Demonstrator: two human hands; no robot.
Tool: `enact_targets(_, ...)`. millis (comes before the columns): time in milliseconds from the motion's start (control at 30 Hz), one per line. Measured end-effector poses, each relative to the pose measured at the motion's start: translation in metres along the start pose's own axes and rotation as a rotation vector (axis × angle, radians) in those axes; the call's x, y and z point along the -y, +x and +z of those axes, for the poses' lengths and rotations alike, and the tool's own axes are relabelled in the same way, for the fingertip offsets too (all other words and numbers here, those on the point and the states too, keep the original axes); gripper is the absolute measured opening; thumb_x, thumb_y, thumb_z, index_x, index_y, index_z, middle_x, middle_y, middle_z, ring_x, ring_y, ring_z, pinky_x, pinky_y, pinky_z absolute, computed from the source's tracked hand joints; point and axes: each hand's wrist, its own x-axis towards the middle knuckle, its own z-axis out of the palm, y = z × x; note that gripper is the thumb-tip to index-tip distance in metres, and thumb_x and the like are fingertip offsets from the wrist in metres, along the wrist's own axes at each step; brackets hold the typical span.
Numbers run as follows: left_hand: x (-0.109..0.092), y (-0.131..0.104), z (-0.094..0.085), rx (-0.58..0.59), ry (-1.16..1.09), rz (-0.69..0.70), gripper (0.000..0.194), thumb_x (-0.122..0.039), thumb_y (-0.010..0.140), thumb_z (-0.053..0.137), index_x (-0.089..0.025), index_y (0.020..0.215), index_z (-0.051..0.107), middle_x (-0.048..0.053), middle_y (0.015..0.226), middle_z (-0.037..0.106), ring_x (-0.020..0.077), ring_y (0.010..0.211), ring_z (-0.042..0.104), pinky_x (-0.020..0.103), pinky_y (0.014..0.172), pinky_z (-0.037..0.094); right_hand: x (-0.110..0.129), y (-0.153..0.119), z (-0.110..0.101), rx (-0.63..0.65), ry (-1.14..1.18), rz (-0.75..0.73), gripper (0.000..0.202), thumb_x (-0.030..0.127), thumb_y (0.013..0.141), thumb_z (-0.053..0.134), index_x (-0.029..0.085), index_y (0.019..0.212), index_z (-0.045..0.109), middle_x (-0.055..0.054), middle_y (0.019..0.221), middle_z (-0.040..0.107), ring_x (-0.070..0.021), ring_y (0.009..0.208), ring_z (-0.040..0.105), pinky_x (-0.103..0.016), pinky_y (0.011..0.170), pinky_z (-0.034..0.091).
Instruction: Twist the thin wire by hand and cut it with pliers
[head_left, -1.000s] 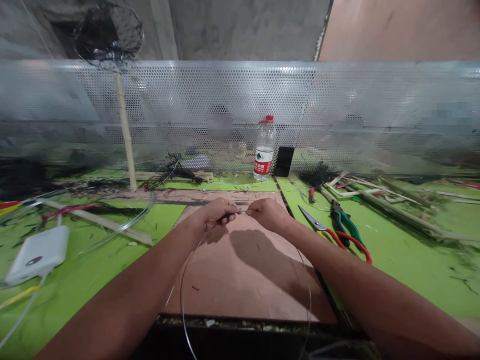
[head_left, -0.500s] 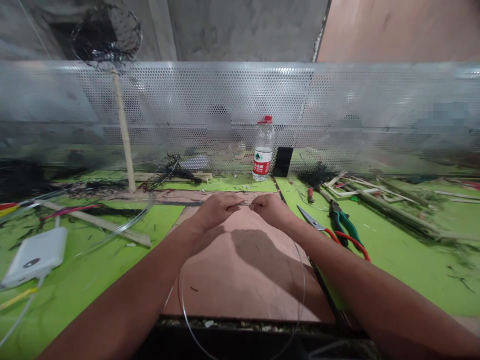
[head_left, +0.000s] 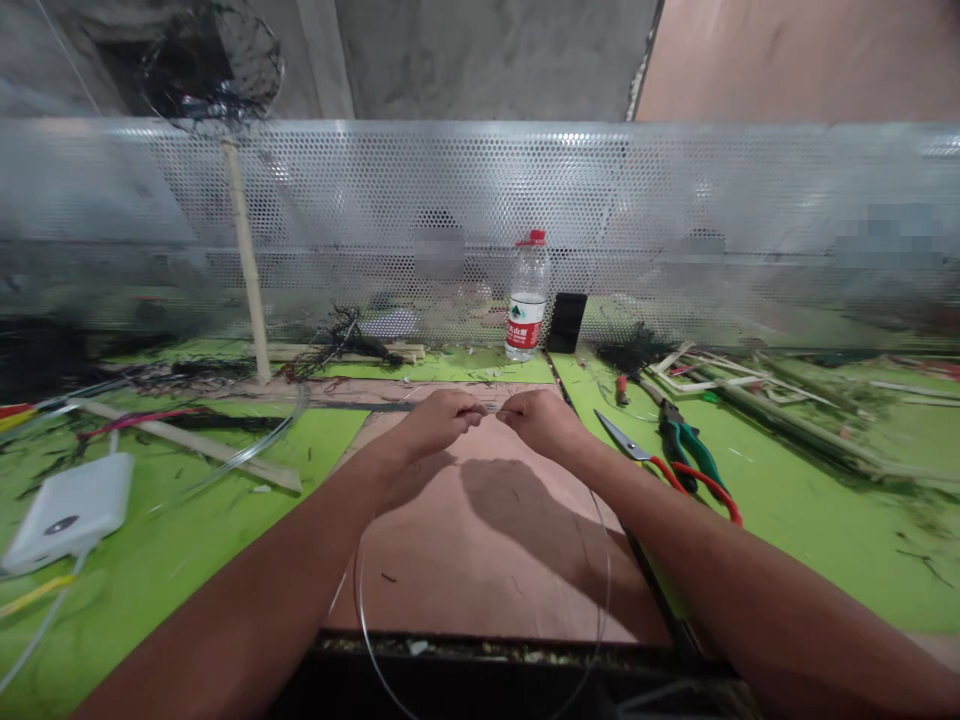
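While we sweep in from the worktop's (head_left: 142,630) left edge, a white box (head_left: 69,512) sits there with its cable trailing to the near-left corner, and a pale wooden strip (head_left: 187,446) slants beyond it. On to the left hand (head_left: 442,420), fingers bent into a pinch on a thin clear strand (head_left: 361,590)! It's rolled over since a second ago, back uppermost now, its fingertips drawn closer to the other hand's, and more of the strand's loop shows at the bottom. We read that as fine work gathered in one narrow gap.

There's the strand itself: slung below both hands, crossing the brown board (head_left: 480,595), its bend hanging over the near edge, towards us. Between the fingertips its axis seems to run left to right; exactly how the ends meet, we can't tell.

Next, the right hand (head_left: 544,418), curled shut, apparently pinching the strand too. Behind it stands a bottle (head_left: 526,312) near the far edge, then scissors (head_left: 660,464) touching green-handled pliers (head_left: 688,442), right of the board.
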Motion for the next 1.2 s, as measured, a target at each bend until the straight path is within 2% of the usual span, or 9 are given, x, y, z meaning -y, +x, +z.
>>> enact_targets(267,0.006,-0.002,-0.001,0.236,-0.695,-0.291,0.02,-0.032,0.071,0.06,-0.013,0.078,0.059,0.0,0.068,0.055,0.008,0.058,0.049,0.023,0.062,0.041,0.003,-0.001,0.001,0.021,0.031,-0.026,0.025,0.029,0.079,0.051,0.017,0.061,0.063,-0.001,0.059,0.056,-0.0107,0.057,0.045,-0.022,0.052,0.028)
enact_targets(433,0.01,-0.005,-0.003,0.346,-0.848,-0.358,0.024,-0.036,0.071,0.061,-0.013,0.072,0.055,0.0,0.069,0.053,0.0068,0.056,0.047,0.022,0.059,0.041,0.0,0.001,0.004,0.023,0.085,-0.039,0.024,0.029,0.079,0.052,0.016,0.062,0.064,-0.001,0.058,0.056,-0.0103,0.056,0.044,-0.021,0.052,0.028)
enact_targets(500,0.009,-0.005,-0.003,0.307,-0.774,-0.319,0.025,-0.037,0.072,0.06,-0.014,0.081,0.058,0.001,0.075,0.055,0.009,0.062,0.05,0.024,0.062,0.042,-0.003,0.002,0.005,0.024,0.103,-0.035,0.024,0.028,0.079,0.053,0.016,0.063,0.065,-0.001,0.058,0.056,-0.0104,0.056,0.045,-0.021,0.052,0.028)
enact_targets(600,0.006,-0.003,-0.001,0.169,-0.42,-0.171,0.026,-0.032,0.071,0.061,-0.016,0.091,0.061,0.004,0.082,0.059,0.0137,0.072,0.052,0.026,0.066,0.042,-0.009,0.005,0.007,0.04,0.138,-0.01,0.021,0.027,0.078,0.054,0.015,0.066,0.067,-0.002,0.06,0.059,-0.0105,0.057,0.047,-0.021,0.052,0.03)
enact_targets(733,0.004,0.0,0.004,0.028,0.119,0.027,0.017,-0.03,0.074,0.06,-0.018,0.086,0.064,0.006,0.084,0.061,0.018,0.08,0.052,0.027,0.071,0.037,-0.014,0.006,0.012,0.053,0.149,-0.003,0.022,0.028,0.077,0.054,0.016,0.067,0.068,-0.002,0.06,0.06,-0.011,0.059,0.049,-0.021,0.054,0.032)
enact_targets(833,0.003,-0.001,0.004,-0.005,0.305,0.109,0.016,-0.03,0.08,0.054,-0.019,0.083,0.064,0.008,0.085,0.061,0.0204,0.085,0.052,0.028,0.073,0.035,-0.015,0.006,0.014,0.045,0.157,-0.015,0.022,0.029,0.077,0.053,0.016,0.068,0.069,-0.002,0.061,0.061,-0.0114,0.06,0.049,-0.021,0.055,0.033)
enact_targets(967,0.003,-0.003,0.003,-0.01,0.325,0.117,0.022,-0.036,0.08,0.054,-0.017,0.08,0.064,0.01,0.082,0.06,0.0222,0.087,0.052,0.027,0.071,0.035,-0.015,0.005,0.014,0.042,0.164,-0.017,0.023,0.029,0.078,0.053,0.016,0.069,0.069,-0.002,0.063,0.062,-0.011,0.06,0.049,-0.021,0.055,0.033)
enact_targets(1100,0.005,-0.002,0.003,-0.042,0.176,0.048,0.024,-0.041,0.078,0.055,-0.019,0.078,0.064,0.008,0.079,0.061,0.0205,0.085,0.053,0.025,0.068,0.036,-0.012,0.005,0.011,0.027,0.136,-0.008,0.024,0.03,0.078,0.053,0.015,0.067,0.068,-0.001,0.06,0.058,-0.0104,0.058,0.046,-0.021,0.053,0.031)
enact_targets(1200,0.006,0.0,0.004,-0.047,0.07,0.019,0.025,-0.04,0.079,0.053,-0.019,0.071,0.063,0.005,0.072,0.06,0.017,0.077,0.053,0.023,0.065,0.036,-0.008,0.004,0.008,0.02,0.102,-0.019,0.026,0.03,0.079,0.052,0.016,0.065,0.067,-0.001,0.059,0.057,-0.0104,0.057,0.045,-0.021,0.051,0.029)
